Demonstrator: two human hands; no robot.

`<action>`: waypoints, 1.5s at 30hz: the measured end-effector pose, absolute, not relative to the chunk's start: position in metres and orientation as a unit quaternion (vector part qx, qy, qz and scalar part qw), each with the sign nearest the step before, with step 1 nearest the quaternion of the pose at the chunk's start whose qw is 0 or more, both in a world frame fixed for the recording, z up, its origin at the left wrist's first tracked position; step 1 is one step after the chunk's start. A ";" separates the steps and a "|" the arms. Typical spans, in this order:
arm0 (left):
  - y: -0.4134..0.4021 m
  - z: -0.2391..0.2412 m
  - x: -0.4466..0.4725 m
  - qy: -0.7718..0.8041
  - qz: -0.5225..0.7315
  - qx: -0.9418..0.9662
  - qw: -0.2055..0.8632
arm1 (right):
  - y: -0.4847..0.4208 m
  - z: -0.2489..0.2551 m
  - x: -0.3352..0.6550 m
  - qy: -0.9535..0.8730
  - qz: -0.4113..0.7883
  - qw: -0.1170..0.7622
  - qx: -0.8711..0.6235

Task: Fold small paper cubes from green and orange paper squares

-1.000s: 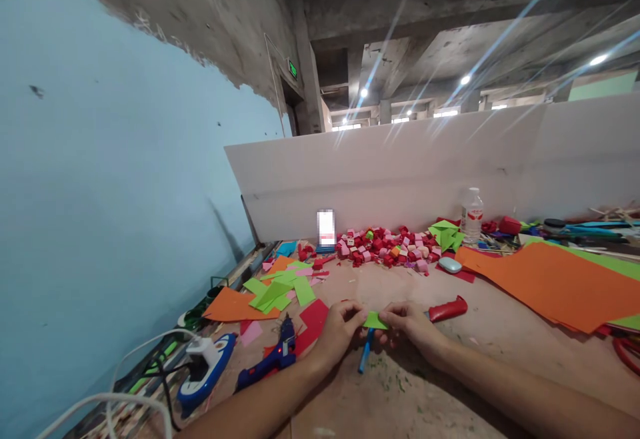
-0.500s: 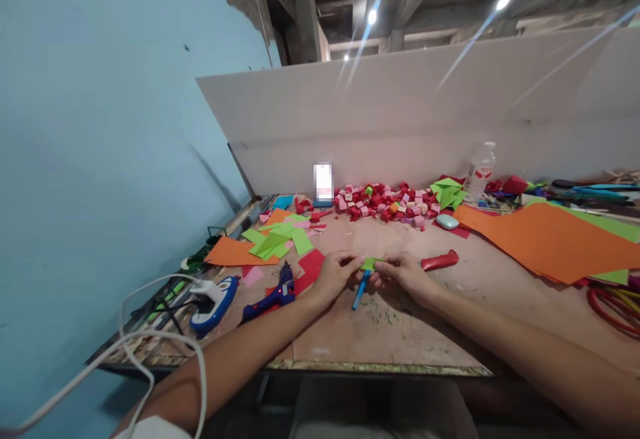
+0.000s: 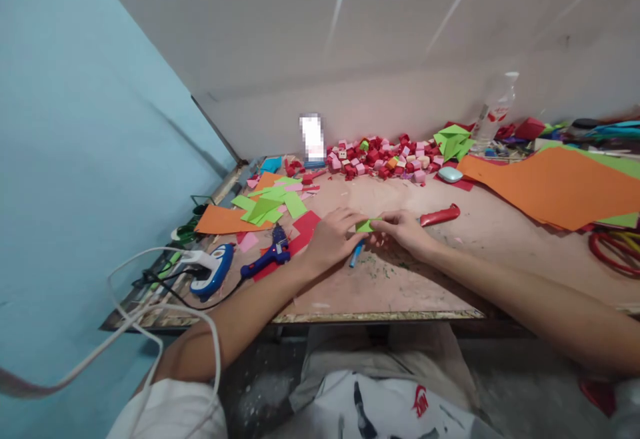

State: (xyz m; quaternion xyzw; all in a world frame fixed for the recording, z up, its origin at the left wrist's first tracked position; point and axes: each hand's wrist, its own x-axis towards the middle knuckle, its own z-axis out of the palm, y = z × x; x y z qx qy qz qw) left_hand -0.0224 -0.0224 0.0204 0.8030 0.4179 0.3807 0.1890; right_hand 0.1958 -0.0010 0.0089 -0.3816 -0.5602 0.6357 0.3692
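A wooden counter (image 3: 400, 285) strewn with craft paper, seen from above; a white partition board (image 3: 350, 45) stands along its far edge. At the centre lies the landmark, a small green paper piece (image 3: 364, 226), held just above the counter surface.

Right of the green paper piece and further back spread large orange sheets (image 3: 550, 185), cut off at the frame edge. Behind it sits a heap of small red and pink folded blocks (image 3: 380, 155). To its left lie green offcuts (image 3: 267, 204) and, nearer, a blue glue gun (image 3: 265, 260). Just right of it lies a red-handled knife (image 3: 440, 214).

The left hand (image 3: 333, 239) and right hand (image 3: 405, 231) each pinch one end of the green paper piece, fingers curled closed on it. This looks like folding or creasing; a further fold would call for fine fingertip pressure.

A blue pen (image 3: 356, 253) beneath the paper is mostly hidden by the hands. The paper's creases are too small to make out.
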 end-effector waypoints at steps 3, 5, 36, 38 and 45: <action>-0.022 0.021 -0.023 0.440 0.382 0.782 0.222 | -0.001 0.010 0.197 -0.576 0.628 0.373 -0.367; -0.021 0.018 -0.022 0.458 0.409 0.728 0.304 | -0.001 0.010 0.197 -0.590 0.623 0.376 -0.349; -0.014 0.007 -0.017 0.431 0.474 0.505 0.578 | 0.000 0.014 0.195 -0.580 0.583 0.392 -0.411; -0.013 0.006 -0.017 0.433 0.481 0.502 0.574 | -0.001 0.013 0.195 -0.572 0.587 0.393 -0.416; -0.010 0.005 -0.017 0.423 0.501 0.474 0.588 | -0.004 0.011 0.194 -0.525 0.622 0.412 -0.409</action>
